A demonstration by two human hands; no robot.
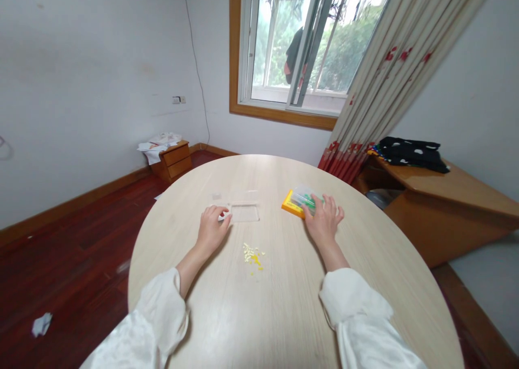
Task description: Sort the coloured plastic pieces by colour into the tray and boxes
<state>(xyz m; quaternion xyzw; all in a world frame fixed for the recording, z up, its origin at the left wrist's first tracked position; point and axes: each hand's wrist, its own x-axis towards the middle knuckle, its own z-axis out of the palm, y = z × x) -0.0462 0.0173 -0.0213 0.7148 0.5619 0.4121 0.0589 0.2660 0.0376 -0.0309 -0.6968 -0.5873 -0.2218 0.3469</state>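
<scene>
My left hand (212, 229) is at the left end of a clear plastic box (245, 212), thumb and forefinger pinching its edge. The see-through box lies flat on the table, its lid part faint behind it. My right hand (323, 217) grips the right end of a yellow case with a clear cover (295, 202), and small green pieces show through that cover. Nearer to me, between my forearms, lies a loose heap of small cream pieces (248, 252) and yellow pieces (256, 259).
Both hands work over a round, pale wood table (227, 325). Beyond it stand a small wooden cabinet with papers (174, 160) at left and a tilted wooden desk (454, 190) with dark folded cloth at right. A long curtain (389, 71) hangs beside the window.
</scene>
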